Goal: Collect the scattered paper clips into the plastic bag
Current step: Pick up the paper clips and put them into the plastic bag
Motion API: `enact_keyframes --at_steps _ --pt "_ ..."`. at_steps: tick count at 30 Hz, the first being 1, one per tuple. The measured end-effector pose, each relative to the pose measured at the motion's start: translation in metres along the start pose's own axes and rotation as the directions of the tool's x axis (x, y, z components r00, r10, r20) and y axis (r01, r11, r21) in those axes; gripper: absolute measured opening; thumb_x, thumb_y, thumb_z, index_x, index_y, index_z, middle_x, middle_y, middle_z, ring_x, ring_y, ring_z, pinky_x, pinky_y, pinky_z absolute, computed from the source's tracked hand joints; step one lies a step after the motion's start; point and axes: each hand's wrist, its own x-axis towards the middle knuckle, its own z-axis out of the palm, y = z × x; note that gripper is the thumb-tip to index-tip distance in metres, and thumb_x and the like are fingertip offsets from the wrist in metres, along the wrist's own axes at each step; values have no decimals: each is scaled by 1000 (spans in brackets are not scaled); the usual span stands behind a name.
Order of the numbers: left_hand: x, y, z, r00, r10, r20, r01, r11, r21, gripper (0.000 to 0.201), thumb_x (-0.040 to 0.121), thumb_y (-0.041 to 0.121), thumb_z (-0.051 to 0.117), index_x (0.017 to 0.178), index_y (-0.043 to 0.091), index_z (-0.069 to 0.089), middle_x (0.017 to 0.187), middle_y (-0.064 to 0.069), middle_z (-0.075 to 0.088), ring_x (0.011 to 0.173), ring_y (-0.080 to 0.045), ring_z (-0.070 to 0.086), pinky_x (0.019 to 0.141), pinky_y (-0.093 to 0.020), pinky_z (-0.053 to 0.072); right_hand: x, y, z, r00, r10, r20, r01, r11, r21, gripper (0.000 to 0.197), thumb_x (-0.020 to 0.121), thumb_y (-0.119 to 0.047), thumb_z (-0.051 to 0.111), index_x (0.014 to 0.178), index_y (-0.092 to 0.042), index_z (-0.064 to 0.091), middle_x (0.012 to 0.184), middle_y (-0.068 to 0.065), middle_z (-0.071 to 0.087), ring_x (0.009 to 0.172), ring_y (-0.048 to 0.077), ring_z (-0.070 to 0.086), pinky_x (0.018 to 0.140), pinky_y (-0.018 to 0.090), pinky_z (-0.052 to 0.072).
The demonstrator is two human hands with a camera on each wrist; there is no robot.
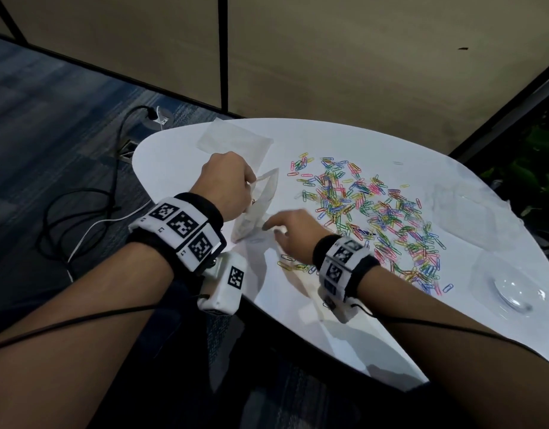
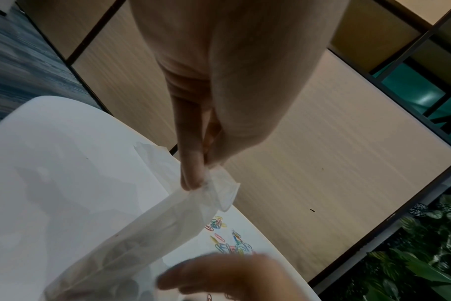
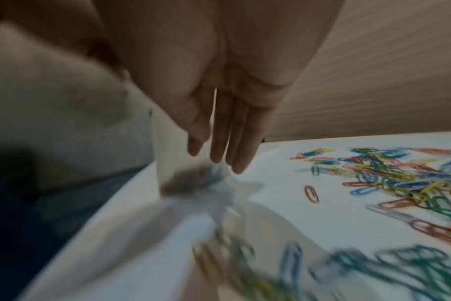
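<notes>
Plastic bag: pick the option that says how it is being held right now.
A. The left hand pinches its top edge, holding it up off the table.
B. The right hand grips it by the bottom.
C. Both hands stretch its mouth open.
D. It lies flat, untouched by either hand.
A: the left hand pinches the upper rim of the plastic bag between thumb and fingers, while the right hand hovers beside it with straight fingers, gripping nothing.

White table (image 1: pixel 344 308); beige partition panels (image 1: pixel 375 57); blue carpet (image 1: pixel 50 119); plants (image 1: pixel 539 168) at right.
</notes>
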Motion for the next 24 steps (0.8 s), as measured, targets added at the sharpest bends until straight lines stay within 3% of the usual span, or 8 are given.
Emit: enact_keyframes --at_steps 3,6,10,12,15,17,19,24 --pt "0 1 -1 1000 14 11 -14 1000 13 30 91 1 54 106 12 77 100 -14 76 90 -34 73 87 -41 61 -9 11 42 948 -158 278 241 924 -296 50 98 -22 46 146 -9 40 153 13 36 135 30 42 109 45 39" --pt "2 2 0 999 24 25 -24 1000 17 28 91 2 55 107 12 77 108 -15 74 91 -36 73 87 -42 61 -24 33 61 903 -259 342 409 762 -502 64 99 -34 41 153 -6 21 162 14 15 145 31 26 112 48 35" --pt "2 4 3 999 11 44 -12 1000 18 26 92 0 57 108 10 75 109 -15 73 90 -35 73 88 -42 60 -55 76 51 915 -235 327 394 685 -612 64 102 -40 26 156 -14 5 165 5 0 151 32 10 119 56 17" --pt "2 6 6 998 8 60 -10 1000 23 27 92 -1 56 110 9 74 106 -15 74 90 -34 73 90 -41 60 -67 96 45 953 -187 238 300 687 -662 62 100 -39 23 156 -16 12 164 5 9 148 39 18 115 62 23" --pt "2 10 11 997 7 80 -11 999 42 30 91 -2 56 112 9 73 106 -15 74 93 -35 73 92 -42 59 -70 115 41 982 -92 162 176 742 -647 66 91 -27 55 149 -12 30 157 10 31 132 44 45 100 53 47" --pt "2 11 16 995 -2 101 -5 998 64 32 90 0 55 115 11 72 108 -15 73 95 -35 72 92 -41 59 -63 115 41 986 -112 125 165 794 -585 50 83 -16 65 131 -9 52 135 11 53 109 36 60 82 40 57" --pt "1 12 20 992 -16 126 3 995 100 33 89 5 56 118 13 71 111 -13 71 100 -33 70 90 -34 56 -54 104 30 988 -134 72 152 856 -495 19 86 -6 59 103 -6 67 105 11 63 86 33 63 64 36 54" --pt "1 19 26 988 -30 151 10 992 127 20 90 14 58 96 13 77 86 -3 72 90 -29 71 75 -27 50 -44 102 -8 966 216 -142 -235 963 -133 14 89 -11 66 93 -8 78 92 6 73 84 22 67 82 30 55"
